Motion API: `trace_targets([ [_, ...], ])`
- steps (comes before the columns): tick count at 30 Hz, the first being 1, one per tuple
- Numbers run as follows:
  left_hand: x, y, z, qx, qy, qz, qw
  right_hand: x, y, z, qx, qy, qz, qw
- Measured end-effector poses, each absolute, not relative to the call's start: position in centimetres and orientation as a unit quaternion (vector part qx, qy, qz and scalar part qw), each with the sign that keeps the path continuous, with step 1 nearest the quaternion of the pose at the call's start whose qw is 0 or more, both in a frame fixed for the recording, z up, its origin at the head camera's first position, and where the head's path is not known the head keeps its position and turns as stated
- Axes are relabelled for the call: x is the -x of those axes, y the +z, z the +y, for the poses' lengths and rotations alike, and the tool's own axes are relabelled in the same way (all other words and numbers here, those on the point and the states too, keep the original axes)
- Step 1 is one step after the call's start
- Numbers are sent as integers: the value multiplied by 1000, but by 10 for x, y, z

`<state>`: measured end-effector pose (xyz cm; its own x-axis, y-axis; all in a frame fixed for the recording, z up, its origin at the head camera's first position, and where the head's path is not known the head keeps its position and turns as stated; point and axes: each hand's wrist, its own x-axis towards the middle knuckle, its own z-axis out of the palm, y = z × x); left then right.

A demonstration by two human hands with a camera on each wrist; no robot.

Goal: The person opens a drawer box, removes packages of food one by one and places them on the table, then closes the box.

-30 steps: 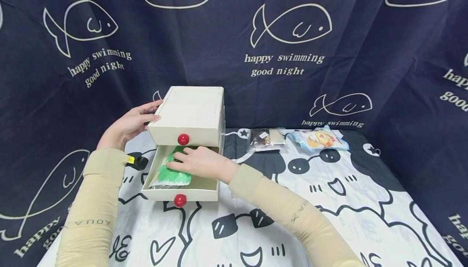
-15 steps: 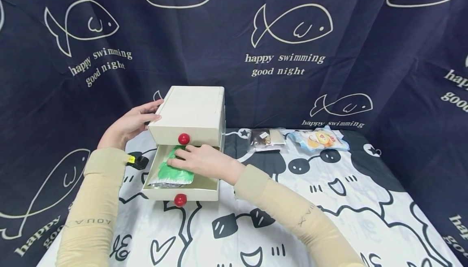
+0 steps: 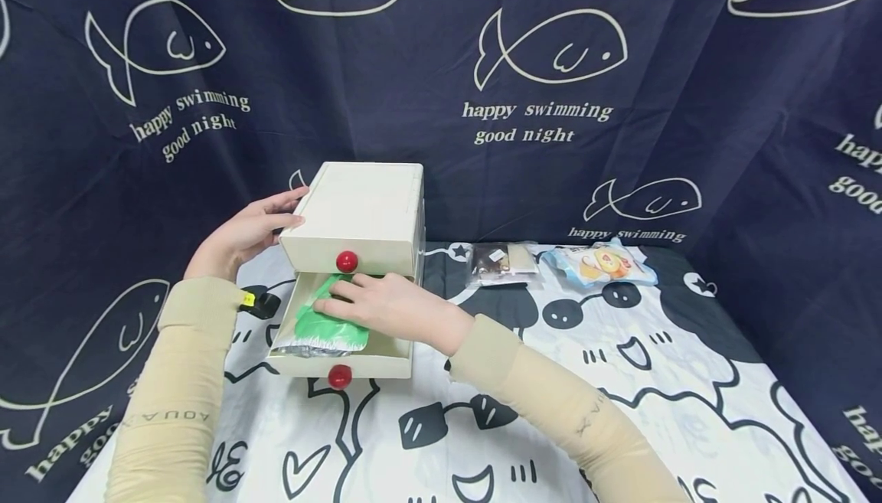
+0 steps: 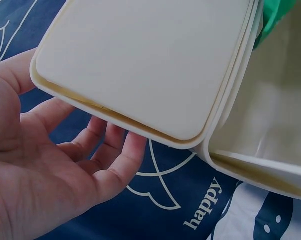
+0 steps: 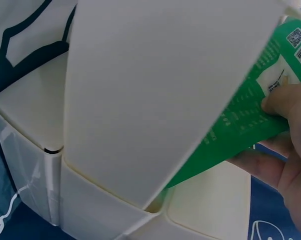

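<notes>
A small white drawer cabinet (image 3: 365, 204) with red ball knobs stands on the cloth, its lower drawer (image 3: 389, 367) pulled out. In that drawer lies a green snack packet (image 3: 329, 328), whose printed side and barcode show in the right wrist view. My right hand (image 3: 382, 304) reaches in over the drawer and pinches the packet (image 5: 240, 120), thumb on one face and fingers on the other. My left hand (image 3: 241, 231) rests against the cabinet's left side; in the left wrist view its loosely bent fingers (image 4: 118, 157) touch the white casing's edge.
A clear packet with dark contents (image 3: 503, 263) and a light blue snack bag (image 3: 599, 262) lie at the back right. A black and yellow tape measure (image 3: 260, 304) sits left of the cabinet. A dark blue curtain (image 3: 537, 181) hangs behind.
My right hand has shifted slightly right, and the green packet's near end has moved toward the drawer's front and right. My left hand stays put on the cabinet.
</notes>
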<state>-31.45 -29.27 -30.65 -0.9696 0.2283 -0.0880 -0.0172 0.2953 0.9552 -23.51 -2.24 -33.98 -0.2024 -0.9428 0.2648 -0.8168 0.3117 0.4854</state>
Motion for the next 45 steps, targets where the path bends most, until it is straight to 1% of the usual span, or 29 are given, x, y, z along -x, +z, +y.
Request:
trace_targets([
  [10,316,-306,-292,-67,592,796,103,221,-331,-12,-574,-121,-769,254],
  [18,316,-305,-292,-63,592,798,99,212,-328,-4,-586,-102,-760,260],
  [21,317,-305,-292,-65,589,799,99,210,-327,-1,-587,-95,-756,275],
  [26,317,-305,-293,-65,587,801,99,208,-324,5,-589,-85,-734,328],
  [29,317,-306,-294,-64,586,802,98,205,-321,9,-587,-78,-727,347],
  [35,317,-307,-294,-64,584,803,98,198,-315,18,-584,-84,-729,347],
  [41,318,-307,-294,-67,584,804,97,196,-314,26,-585,-93,-712,378],
  [45,318,-308,-295,-65,584,803,99,196,-311,32,-589,-69,-705,390],
])
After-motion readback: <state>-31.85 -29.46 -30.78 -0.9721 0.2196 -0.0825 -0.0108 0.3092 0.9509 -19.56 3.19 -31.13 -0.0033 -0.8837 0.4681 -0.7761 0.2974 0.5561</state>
